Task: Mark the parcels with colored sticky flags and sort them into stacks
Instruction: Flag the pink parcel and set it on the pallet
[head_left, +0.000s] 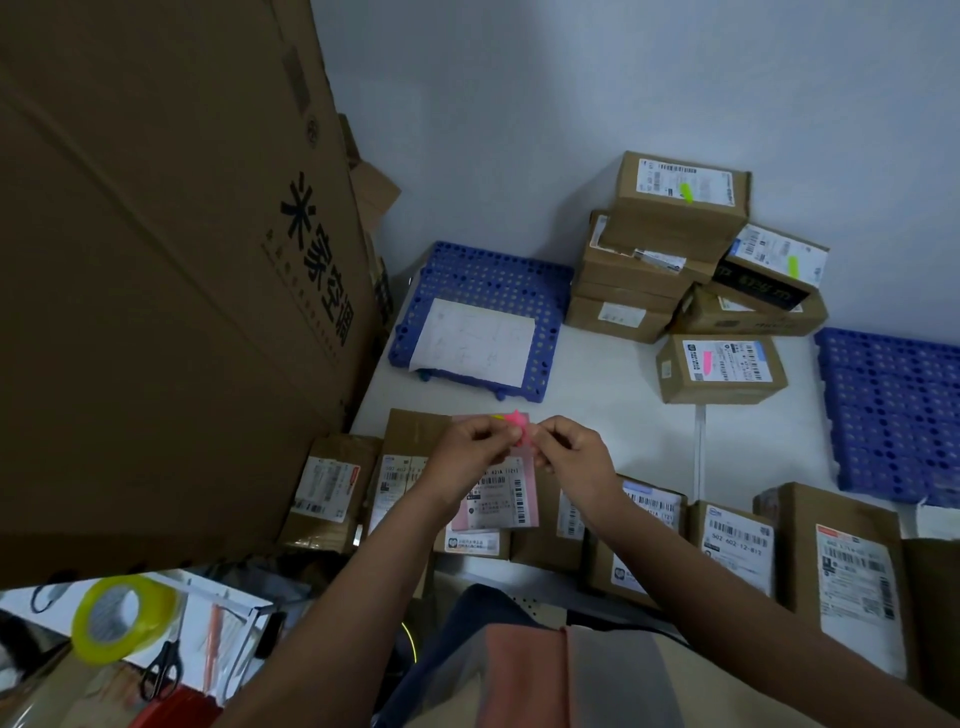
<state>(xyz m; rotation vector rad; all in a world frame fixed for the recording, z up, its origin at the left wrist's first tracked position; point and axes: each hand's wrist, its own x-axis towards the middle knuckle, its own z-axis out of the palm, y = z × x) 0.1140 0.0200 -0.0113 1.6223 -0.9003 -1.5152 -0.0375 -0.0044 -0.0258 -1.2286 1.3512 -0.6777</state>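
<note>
At the frame's centre your left hand (470, 444) and right hand (569, 449) meet, fingers curled, both pinching the pink flag (518, 422) between them — it sits just above a parcel (496, 499) with a pinkish label. More parcels line the lower edge. At upper right a stack (680, 208) carries green flags; just below it, on the worktop (597, 379), one box (722, 366) bears a pink flag.

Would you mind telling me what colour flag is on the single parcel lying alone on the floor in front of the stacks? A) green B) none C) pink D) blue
C: the lone parcel carries a pink flag on its label; green flags mark the stacked parcels behind it.
</note>
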